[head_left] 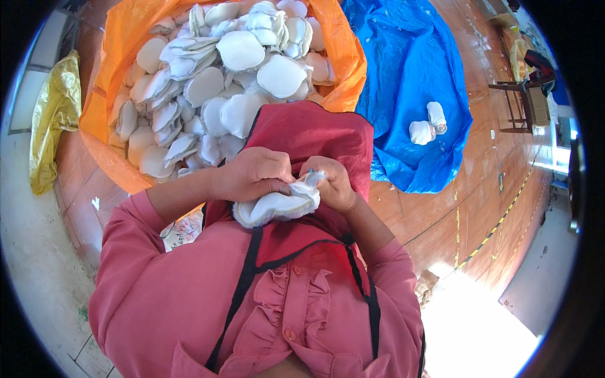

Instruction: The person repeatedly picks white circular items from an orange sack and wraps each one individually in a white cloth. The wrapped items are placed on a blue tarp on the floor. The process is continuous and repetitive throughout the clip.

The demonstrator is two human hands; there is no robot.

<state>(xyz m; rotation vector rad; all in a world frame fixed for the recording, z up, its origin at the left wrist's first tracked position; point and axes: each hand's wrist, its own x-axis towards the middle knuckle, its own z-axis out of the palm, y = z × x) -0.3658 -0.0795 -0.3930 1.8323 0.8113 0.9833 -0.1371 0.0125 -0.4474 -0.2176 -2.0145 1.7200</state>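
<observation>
Close in front of my red apron (309,135), both hands are closed on one soft white fabric pad (271,209) with a fuzzy edge. My left hand (255,173) pinches its upper side, fingers curled in. At the other end, my right hand (331,183) grips a gathered, twisted part of the pad. A tiny blue bit shows by the right fingertips; I cannot make out what it is. Beyond my hands, an orange sack (350,69) lies wide open, heaped with many flat white pads (241,51) of rounded shape.
Right of the sack, a blue sheet or bag (403,57) carries a few bunched white pieces (422,132). A yellow sack (57,120) hangs by the left wall. Far right, a wooden stool (513,104) stands on the tiled floor (403,220), past yellow-black tape.
</observation>
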